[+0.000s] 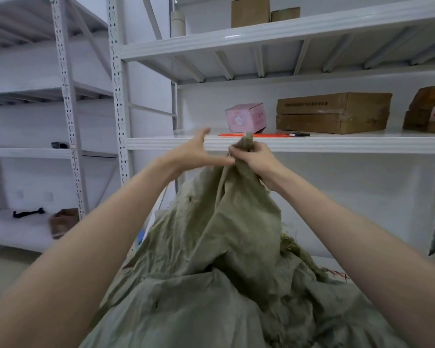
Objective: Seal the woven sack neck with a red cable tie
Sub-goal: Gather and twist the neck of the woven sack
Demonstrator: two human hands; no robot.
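From the head camera, the right hand (255, 160) has its fingers curled tight round the bunched neck (248, 141) of the olive woven sack (224, 247), and a short tuft of cloth pokes up out of the fist. The rest of the sack hangs down and spreads in loose folds below that grip. The left hand (193, 155) is spread wide and holds nothing. It is blurred, thumb up, with one long finger reaching across to about where the fist is; I cannot tell whether it touches. Here is what matters: the red cable tie (269, 134) is not on the neck yet. It lies flat on the white shelf (337, 144) just beyond and slightly above the fist, its long axis running left to right along the shelf's front edge. It may be more than one strip; I cannot tell. A pink box (245, 118) stands right behind it. The right hand is committed to the neck, so the free left hand looks the one to fetch the tie, a short reach forward past the tuft.
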